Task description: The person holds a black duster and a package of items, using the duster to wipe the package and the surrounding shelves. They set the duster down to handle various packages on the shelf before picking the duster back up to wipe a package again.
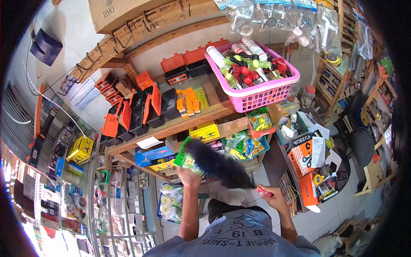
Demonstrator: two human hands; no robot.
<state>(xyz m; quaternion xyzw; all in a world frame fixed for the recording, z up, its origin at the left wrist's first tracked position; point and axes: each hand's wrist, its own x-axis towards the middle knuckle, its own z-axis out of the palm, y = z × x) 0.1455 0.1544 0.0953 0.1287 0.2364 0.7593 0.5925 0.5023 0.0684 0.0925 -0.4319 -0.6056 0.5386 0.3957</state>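
My right hand (pixel 275 199) is wrapped round the pink handle of a black duster (pixel 224 168), whose fluffy head reaches up and to the left. My left hand (pixel 189 177) grips a green and white package (pixel 181 157) from below, in front of the shelf. The duster's far end overlaps the package and hides part of it. Just behind them are a yellow box (pixel 204 132) and a tray of small bagged goods (pixel 246 144) on the lower shelf.
Above, a pink basket (pixel 261 102) full of tubes and tools stands on the glass-topped counter. Orange-lidded black cases (pixel 138 112) line its left part. Glass cabinets (pixel 115 201) flank the left side. To the right are an orange toolbox (pixel 309 182) and a dark chair (pixel 360 145).
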